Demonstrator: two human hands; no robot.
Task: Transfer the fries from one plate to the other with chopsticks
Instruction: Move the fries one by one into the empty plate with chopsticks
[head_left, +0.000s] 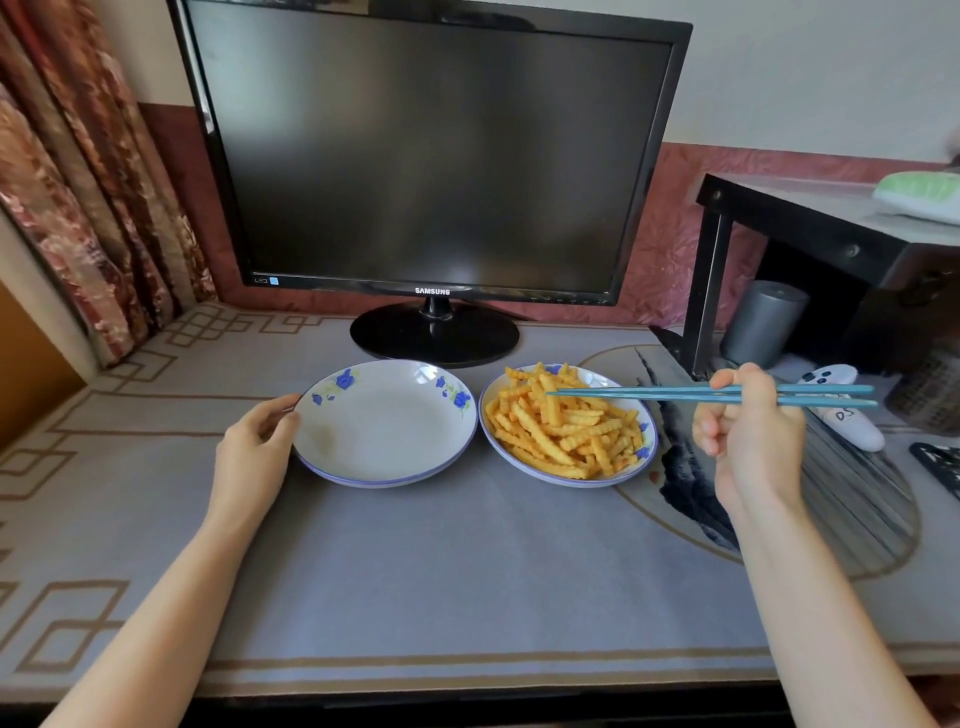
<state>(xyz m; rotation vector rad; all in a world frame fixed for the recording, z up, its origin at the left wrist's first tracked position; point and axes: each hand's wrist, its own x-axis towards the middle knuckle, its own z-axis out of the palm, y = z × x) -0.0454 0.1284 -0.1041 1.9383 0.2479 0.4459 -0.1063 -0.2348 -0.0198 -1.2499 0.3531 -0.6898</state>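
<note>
Blue chopsticks (649, 393), pinched in the right hand (748, 436), hover over the heaped crinkle-cut fries (566, 421); a loose pinch could drop one short of the empty plate (384, 475) the left hand (257, 449) steadies.

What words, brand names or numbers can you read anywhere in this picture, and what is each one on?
"SAMSUNG": on the lower bezel of the black monitor.
"DS", handwritten: on the white remote lying beyond the right hand; the second character is uncertain.
Small markings at the monitor's lower left corner, beside a blue sticker: too small to read.
The plates and chopsticks carry no text.
</note>
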